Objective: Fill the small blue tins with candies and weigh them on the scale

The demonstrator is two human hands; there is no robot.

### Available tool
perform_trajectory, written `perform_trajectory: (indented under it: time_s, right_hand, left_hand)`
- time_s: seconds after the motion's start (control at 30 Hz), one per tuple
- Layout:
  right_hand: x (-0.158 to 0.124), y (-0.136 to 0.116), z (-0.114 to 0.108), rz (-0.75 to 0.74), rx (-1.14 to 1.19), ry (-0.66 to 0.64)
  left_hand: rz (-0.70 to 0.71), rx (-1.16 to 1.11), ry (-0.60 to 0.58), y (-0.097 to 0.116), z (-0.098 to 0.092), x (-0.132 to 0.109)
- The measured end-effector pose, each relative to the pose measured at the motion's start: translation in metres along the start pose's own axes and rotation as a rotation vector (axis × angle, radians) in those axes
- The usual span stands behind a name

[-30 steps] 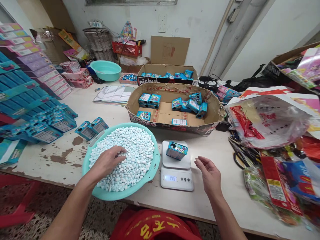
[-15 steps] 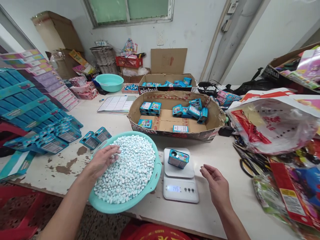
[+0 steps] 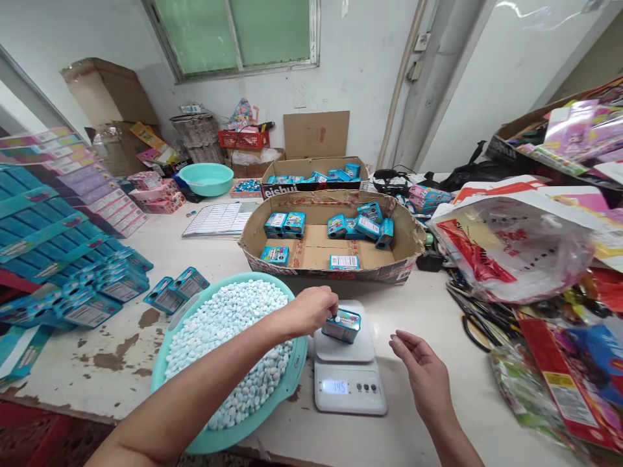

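Observation:
My left hand reaches across the basin. Its fingers are pinched together at the left end of a small blue box, and whatever they hold is hidden. A pale candy shows at the box's opening. The box rests on a white digital scale whose display reads 145. Beneath my left forearm lies a turquoise basin heaped with pale blue and white pebble-like candies. To the right of the scale, my right hand hovers open, fingers loosely bent and holding nothing.
A cardboard tray with several blue boxes stands behind the scale. Stacked blue boxes fill the left side, with two loose boxes near the basin. At right are scissors, a plastic bag and colourful wrappers.
My left hand has moved right, from the candies in the basin to the box on the scale. My right hand stays beside the scale, and the reading is still 145. The view has shifted slightly.

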State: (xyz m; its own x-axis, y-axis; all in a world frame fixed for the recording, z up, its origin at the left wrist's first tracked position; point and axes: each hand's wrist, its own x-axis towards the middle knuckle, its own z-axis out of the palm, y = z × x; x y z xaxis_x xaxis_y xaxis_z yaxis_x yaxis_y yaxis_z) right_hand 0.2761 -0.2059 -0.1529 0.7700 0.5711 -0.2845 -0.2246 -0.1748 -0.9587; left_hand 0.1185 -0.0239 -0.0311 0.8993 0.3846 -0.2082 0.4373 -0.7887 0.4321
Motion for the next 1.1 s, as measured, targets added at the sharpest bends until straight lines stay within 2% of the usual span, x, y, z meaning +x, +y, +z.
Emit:
perform_trajectory:
  time_s: [0.13,0.43,0.53,0.63,0.83,1.0,1.1]
  right_hand:
    - [0.002,0.003,-0.009,0.022,0.006,0.02]
    - [0.006,0.009,-0.006,0.006,0.027,-0.018]
    - [0.006,0.009,-0.007,-0.003,0.026,-0.023]
    - [0.005,0.008,-0.008,-0.005,0.017,-0.029]
    - [0.0,0.005,-0.013,-0.033,0.015,0.016]
    - [-0.003,0.007,-0.013,-0.028,0.036,0.022]
    - [-0.005,0.007,-0.011,-0.025,0.038,0.013]
  left_hand:
    - [0.034,0.121,-0.038,-0.002,0.007,0.009]
    - [0.058,0.16,-0.044,0.004,0.002,0.007]
    - [0.059,0.115,-0.009,0.003,0.002,0.008]
    - [0.037,0.02,0.084,-0.001,0.001,0.006]
    - [-0.05,-0.244,0.275,-0.017,-0.011,-0.017]
    - [-0.154,-0.288,0.274,-0.028,-0.012,-0.04]
    - [-0.142,-0.281,0.257,-0.027,-0.007,-0.045]
